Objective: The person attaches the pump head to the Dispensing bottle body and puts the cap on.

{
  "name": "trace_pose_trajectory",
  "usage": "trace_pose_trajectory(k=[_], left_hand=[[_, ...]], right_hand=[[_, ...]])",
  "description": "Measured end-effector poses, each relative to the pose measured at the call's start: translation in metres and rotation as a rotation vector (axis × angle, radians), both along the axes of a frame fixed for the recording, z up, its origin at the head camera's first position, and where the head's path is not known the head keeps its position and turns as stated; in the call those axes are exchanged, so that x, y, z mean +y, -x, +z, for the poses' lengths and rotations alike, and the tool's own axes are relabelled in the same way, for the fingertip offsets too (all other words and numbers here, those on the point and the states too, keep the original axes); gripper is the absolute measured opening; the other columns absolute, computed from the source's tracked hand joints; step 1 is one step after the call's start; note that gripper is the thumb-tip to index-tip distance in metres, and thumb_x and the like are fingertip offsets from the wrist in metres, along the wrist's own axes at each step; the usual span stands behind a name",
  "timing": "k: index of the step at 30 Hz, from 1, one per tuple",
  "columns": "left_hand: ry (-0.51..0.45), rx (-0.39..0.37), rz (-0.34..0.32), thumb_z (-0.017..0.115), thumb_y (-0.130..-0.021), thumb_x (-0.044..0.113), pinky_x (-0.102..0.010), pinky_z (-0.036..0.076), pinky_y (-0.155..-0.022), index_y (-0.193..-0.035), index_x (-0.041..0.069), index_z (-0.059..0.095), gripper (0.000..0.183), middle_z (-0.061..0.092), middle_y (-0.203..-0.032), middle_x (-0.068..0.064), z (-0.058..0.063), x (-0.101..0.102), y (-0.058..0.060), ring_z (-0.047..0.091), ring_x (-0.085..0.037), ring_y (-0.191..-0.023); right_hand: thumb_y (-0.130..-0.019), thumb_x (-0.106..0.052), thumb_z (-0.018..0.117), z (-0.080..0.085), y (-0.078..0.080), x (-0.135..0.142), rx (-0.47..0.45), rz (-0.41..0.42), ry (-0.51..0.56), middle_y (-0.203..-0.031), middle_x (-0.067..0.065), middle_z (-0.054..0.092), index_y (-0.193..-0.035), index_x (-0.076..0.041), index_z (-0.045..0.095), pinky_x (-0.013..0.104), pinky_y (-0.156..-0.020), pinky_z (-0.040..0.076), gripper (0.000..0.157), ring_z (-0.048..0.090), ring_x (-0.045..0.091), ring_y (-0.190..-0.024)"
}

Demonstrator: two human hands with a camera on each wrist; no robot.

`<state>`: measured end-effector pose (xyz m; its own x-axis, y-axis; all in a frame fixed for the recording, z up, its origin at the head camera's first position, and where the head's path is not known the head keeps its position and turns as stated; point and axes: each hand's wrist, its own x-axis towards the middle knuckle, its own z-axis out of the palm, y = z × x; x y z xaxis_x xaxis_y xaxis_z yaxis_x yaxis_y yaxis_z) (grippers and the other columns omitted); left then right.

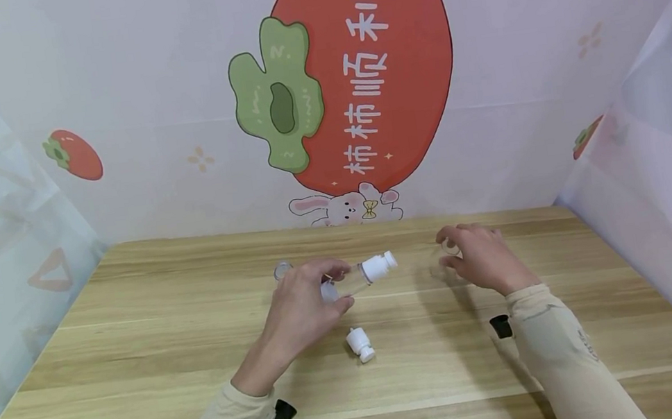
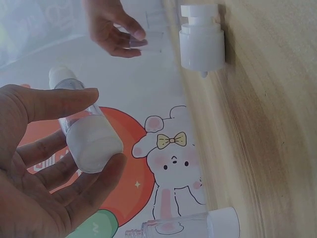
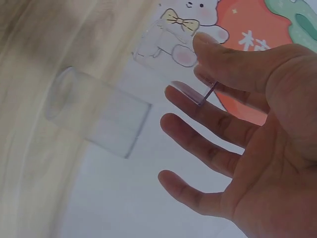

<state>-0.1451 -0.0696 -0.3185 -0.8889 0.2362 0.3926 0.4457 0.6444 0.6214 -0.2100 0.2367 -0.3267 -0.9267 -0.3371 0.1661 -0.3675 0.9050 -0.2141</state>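
Note:
My left hand (image 1: pixel 306 300) grips a clear bottle (image 1: pixel 354 279) near its white base (image 2: pixel 94 144), thumb on one side and fingers on the other. A white pump top (image 1: pixel 379 266) is fitted on this bottle, which tilts up to the right. My right hand (image 1: pixel 480 258) pinches a clear cap (image 3: pixel 166 54) between thumb and fingers, its other fingers spread. Close beside that hand, a second clear cap (image 3: pixel 99 116) is on the table. A loose white pump top (image 1: pixel 360 345) lies in front of my left hand.
Another clear bottle (image 2: pixel 178 226) with a white base lies on the wooden table (image 1: pixel 204 365) beyond my left hand, which mostly hides it in the head view. A printed backdrop (image 1: pixel 157 84) rises at the table's far edge, with pale sheets at both sides.

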Motion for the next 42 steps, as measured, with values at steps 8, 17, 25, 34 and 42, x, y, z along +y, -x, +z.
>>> trace_pose_trajectory(k=[8,17,25,34,42], left_hand=[[-0.001,-0.005,0.0,0.09,-0.072,0.005,-0.037,0.048,-0.071,-0.106,0.007,0.077,0.036,0.075,-0.096,-0.006,0.0,0.0,0.0,0.064,-0.02,-0.086],[-0.003,-0.01,-0.001,0.09,-0.072,0.005,-0.035,0.047,-0.069,-0.105,0.008,0.077,0.036,0.074,-0.095,-0.004,0.0,0.0,0.0,0.063,-0.019,-0.084],[0.004,-0.012,0.004,0.09,-0.072,0.005,-0.035,0.046,-0.07,-0.106,0.008,0.077,0.036,0.075,-0.096,-0.005,0.0,0.0,0.001,0.063,-0.019,-0.084],[0.009,-0.004,0.01,0.091,-0.072,0.006,-0.035,0.046,-0.07,-0.105,0.01,0.077,0.036,0.075,-0.096,-0.003,0.0,-0.001,0.001,0.064,-0.019,-0.085],[0.011,-0.014,0.016,0.09,-0.072,0.006,-0.034,0.046,-0.068,-0.105,0.01,0.077,0.036,0.075,-0.096,-0.003,0.0,-0.001,0.001,0.063,-0.019,-0.084]], right_hand=[[-0.091,-0.017,0.077,0.01,-0.005,-0.003,0.054,0.046,0.032,-0.101,0.011,0.072,-0.117,-0.006,0.066,0.057,-0.084,0.047,0.031,0.067,0.035,-0.095],[-0.094,-0.021,0.075,0.021,-0.011,-0.009,0.007,0.041,0.086,-0.107,0.012,0.07,-0.12,-0.008,0.064,0.054,-0.088,0.048,0.032,0.066,0.031,-0.1],[-0.093,-0.019,0.076,0.03,-0.017,-0.015,-0.027,0.082,0.184,-0.108,0.009,0.07,-0.121,-0.01,0.065,0.05,-0.087,0.049,0.031,0.064,0.028,-0.102],[-0.091,-0.012,0.077,0.035,-0.02,-0.018,0.003,0.171,0.291,-0.1,0.0,0.069,-0.118,-0.008,0.065,0.047,-0.086,0.051,0.03,0.063,0.019,-0.095],[-0.091,-0.01,0.077,0.037,-0.021,-0.018,-0.007,0.221,0.399,-0.103,0.003,0.07,-0.118,-0.009,0.064,0.046,-0.083,0.052,0.031,0.064,0.018,-0.098]])
